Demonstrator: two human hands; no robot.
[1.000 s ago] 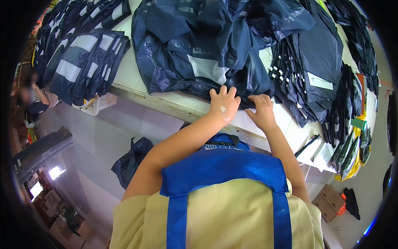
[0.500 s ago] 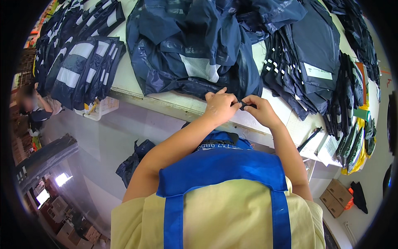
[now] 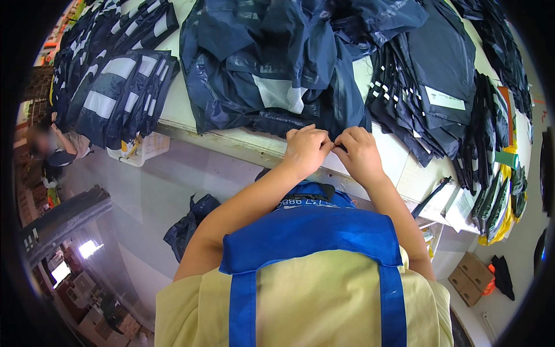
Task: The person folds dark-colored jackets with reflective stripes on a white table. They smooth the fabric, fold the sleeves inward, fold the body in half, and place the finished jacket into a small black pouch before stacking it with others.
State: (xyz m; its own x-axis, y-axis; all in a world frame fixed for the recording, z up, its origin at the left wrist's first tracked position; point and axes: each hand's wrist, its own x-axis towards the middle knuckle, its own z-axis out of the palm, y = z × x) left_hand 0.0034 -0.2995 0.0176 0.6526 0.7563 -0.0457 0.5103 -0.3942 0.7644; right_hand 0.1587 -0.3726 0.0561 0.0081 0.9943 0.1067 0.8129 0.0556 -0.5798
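Note:
A dark navy waterproof garment lies bunched on the table, with a pale mesh patch showing in its folds. At the garment's near edge, my left hand is closed, fingers bent over the dark cloth. Close beside it my right hand is closed too, its fingers curled over the same edge. The two thumbs and fingertips almost meet there. What lies right between the fingertips is mostly hidden by my hands.
Folded dark garments with grey-white bands are piled at the left. A stack of dark pieces with white tags lies at the right. A white basket hangs below the table edge. Another person is at far left.
My right hand has turned and its fingers now curl forward over the garment's edge, close to the left hand. The left hand has barely moved.

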